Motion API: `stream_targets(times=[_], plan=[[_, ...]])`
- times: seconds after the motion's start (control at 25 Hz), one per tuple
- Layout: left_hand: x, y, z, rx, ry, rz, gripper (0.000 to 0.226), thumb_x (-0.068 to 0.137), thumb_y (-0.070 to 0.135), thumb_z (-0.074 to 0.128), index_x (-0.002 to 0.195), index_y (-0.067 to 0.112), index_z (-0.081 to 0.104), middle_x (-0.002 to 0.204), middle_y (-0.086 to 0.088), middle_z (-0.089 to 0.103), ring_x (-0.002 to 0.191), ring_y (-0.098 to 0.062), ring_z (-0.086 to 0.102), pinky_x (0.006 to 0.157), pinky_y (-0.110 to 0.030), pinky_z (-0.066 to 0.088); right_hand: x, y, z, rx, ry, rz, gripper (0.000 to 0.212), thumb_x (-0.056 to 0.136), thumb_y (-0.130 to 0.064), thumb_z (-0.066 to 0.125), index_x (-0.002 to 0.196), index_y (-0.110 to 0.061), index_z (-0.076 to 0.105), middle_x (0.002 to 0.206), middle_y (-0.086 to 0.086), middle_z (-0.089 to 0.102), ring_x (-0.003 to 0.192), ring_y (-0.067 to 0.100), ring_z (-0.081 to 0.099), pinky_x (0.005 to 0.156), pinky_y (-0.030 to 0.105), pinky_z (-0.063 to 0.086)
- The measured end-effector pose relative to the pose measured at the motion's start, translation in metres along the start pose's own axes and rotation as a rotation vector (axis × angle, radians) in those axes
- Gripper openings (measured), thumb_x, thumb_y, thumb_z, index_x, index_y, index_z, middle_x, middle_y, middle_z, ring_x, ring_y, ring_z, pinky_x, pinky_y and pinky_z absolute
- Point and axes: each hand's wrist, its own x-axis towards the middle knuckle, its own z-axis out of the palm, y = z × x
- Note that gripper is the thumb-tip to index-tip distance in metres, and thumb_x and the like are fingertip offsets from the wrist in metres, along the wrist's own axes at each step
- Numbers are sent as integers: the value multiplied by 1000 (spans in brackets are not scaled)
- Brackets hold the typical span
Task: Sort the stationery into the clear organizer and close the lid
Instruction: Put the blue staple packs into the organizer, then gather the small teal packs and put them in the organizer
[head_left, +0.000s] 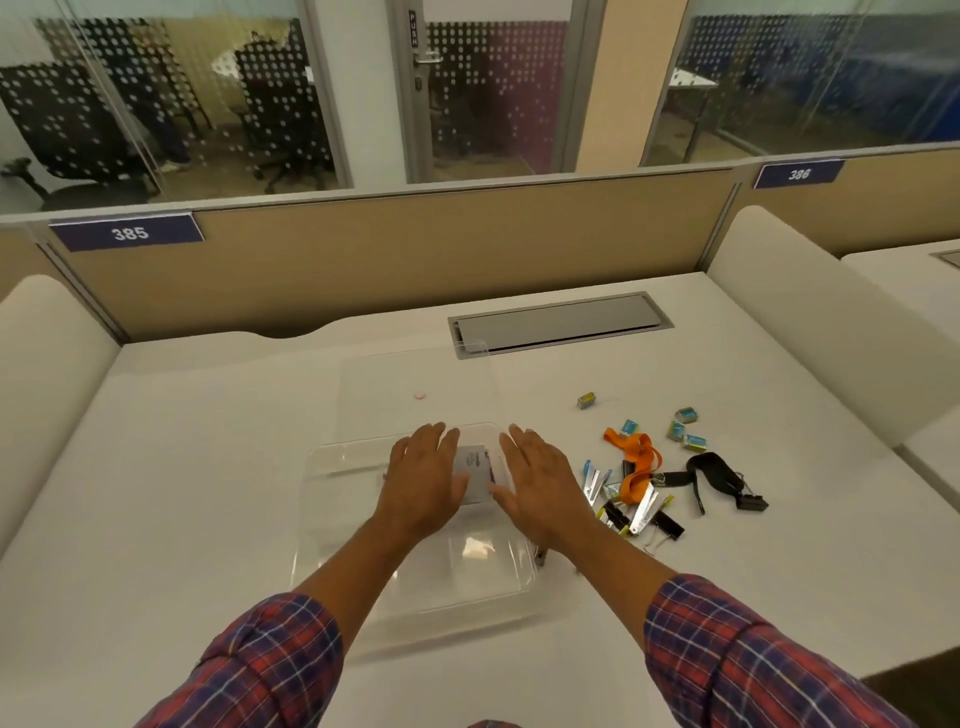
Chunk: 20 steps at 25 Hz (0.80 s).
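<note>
Flat and empty, my left hand (423, 480) and right hand (540, 483) may skid the clear plastic organizer (447, 587) by pressing unevenly.

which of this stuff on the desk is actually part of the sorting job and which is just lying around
Part of the job: clear plastic organizer, open clear lid, white card inside the organizer, orange lanyard, black strap, small blue boxes, black binder clips.

Just lying about: grey cable hatch, blue 385 desk sign, small pink round bit.
</note>
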Motion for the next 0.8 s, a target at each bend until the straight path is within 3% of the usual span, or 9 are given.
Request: stream_targets(times=[0.2,0.32,0.4,0.48,0.56,0.68,0.8], plan=[[23,59,13,-52,-19,42,67,103,50,44,160,21,24,170,-6,21,157,-26,17,128,-46,15,-13,52,-14,-4,5,128,72,101,-61,28,160,-24,6,170,3,4,156,24,3,123,42,6],[39,93,29,-41,-16,102,67,104,49,44,160,19,24,169,-8,21,157,-27,17,129,-45,13,-25,93,-28,33,28,215,70,102,-57,35,159,-22,15,169,4,12,155,25,9,123,43,10],[54,115,40,-48,-22,133,66,103,47,46,159,18,27,167,-9,27,155,-27,22,128,-44,16,-35,121,-47,46,72,255,65,101,-47,48,154,-15,31,163,11,29,150,30,25,120,47,25],[72,139,49,-50,-43,138,63,102,47,48,156,20,32,161,-6,39,149,-25,32,124,-44,23,-41,153,-62,-50,147,232,60,88,-33,75,137,-6,53,143,19,52,132,38,50,104,51,47],[90,160,57,-67,-67,119,57,101,48,49,152,23,40,151,-1,50,140,-23,43,117,-44,29,-44,189,-71,-122,149,272,56,76,-23,87,122,-4,63,124,20,63,111,39,63,87,49,57],[119,190,67,-103,-87,89,49,101,45,51,144,24,50,142,-2,58,130,-24,51,110,-44,35,-38,237,-81,-108,105,424,40,95,-29,63,130,-10,57,123,13,62,106,30,59,88,40,50],[148,214,71,-144,-97,59,43,100,37,56,140,22,56,138,-3,62,125,-24,56,108,-43,39,-29,271,-84,-82,46,443,39,95,-29,61,131,-15,59,122,10,62,106,27,59,88,39,48]])
